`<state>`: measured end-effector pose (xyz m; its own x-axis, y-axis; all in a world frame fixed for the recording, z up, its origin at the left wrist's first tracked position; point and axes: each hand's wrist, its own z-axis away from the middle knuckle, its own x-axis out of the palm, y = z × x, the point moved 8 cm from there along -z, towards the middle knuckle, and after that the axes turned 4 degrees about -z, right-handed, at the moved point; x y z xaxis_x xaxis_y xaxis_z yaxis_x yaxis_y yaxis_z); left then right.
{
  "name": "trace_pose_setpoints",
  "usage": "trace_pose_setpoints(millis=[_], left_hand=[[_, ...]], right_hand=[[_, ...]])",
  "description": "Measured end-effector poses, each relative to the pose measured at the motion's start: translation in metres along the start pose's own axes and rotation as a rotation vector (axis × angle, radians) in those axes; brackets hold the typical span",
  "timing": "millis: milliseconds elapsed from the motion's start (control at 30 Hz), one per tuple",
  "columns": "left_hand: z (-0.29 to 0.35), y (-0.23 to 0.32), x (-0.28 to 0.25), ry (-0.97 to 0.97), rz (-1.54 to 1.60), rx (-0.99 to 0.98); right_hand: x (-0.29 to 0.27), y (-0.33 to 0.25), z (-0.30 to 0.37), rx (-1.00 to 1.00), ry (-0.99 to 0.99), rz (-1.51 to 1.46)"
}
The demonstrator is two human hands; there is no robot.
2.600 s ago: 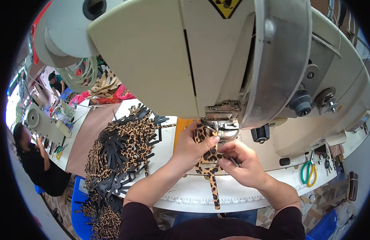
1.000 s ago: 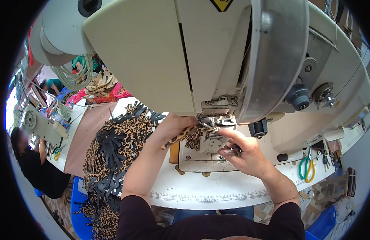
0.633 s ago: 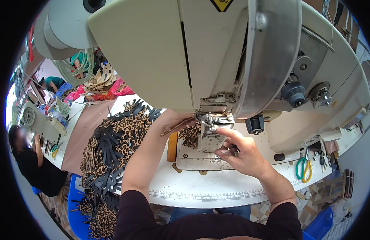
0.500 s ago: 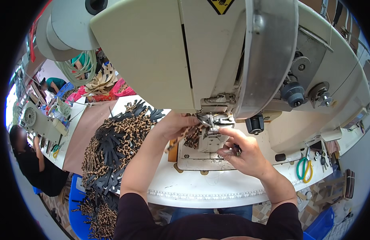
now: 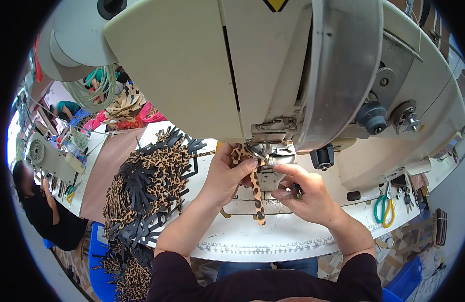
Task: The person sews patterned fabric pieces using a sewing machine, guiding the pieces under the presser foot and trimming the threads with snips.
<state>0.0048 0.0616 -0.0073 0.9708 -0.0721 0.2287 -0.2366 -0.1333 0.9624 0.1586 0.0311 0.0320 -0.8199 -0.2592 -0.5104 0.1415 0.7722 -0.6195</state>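
Note:
A leopard-print strap [image 5: 258, 204] is pinched between thumb and fingers of my left hand [image 5: 226, 173], just left of the needle area of the sewing machine [image 5: 177, 65]. One end of the strap hangs down toward me, while the upper part loops by the presser foot [image 5: 266, 151]. My right hand [image 5: 308, 194] is on the other side of the foot, its index finger reaching to the metal parts there. Its thumb and other fingers are curled together around something small and pale, too small to name.
A big heap of leopard-print and black straps [image 5: 142, 186] lies left of my arm, spilling over a blue bin [image 5: 97, 256]. Green- and yellow-handled scissors [image 5: 384, 209] rest at the right. A ruler strip [image 5: 273, 251] follows the table's front edge. Another person [image 5: 44, 211] sits at far left.
My left hand has turned and shifted slightly right, and the strap in it now hangs down in front of the machine. My right hand stays by the presser foot.

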Motion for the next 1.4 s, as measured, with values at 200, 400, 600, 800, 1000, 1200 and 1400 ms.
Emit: trace_pose_setpoints(millis=[200,400,600,800,1000,1200,1400], left_hand=[[-0.012,-0.005,-0.007,-0.049,0.013,0.02],[-0.016,-0.004,-0.002,0.007,0.111,-0.004],[-0.02,-0.012,-0.018,0.047,0.181,-0.017],[-0.009,-0.005,-0.017,0.027,0.155,-0.042],[0.009,-0.002,0.002,-0.015,0.087,-0.009],[0.008,-0.011,-0.003,0.045,0.086,-0.023],[0.002,0.019,-0.03,0.323,-0.101,0.464]], right_hand=[[0.019,0.002,-0.001,0.0,0.006,-0.265],[0.028,0.013,0.005,0.11,-0.037,-0.393],[0.028,0.026,0.009,0.307,-0.008,-0.523],[0.001,0.027,0.006,0.32,0.122,-0.394],[-0.028,0.032,0.001,0.251,0.304,-0.354],[-0.039,0.035,0.002,0.265,0.244,-0.001],[-0.028,0.027,0.0,0.175,0.133,-0.055]])
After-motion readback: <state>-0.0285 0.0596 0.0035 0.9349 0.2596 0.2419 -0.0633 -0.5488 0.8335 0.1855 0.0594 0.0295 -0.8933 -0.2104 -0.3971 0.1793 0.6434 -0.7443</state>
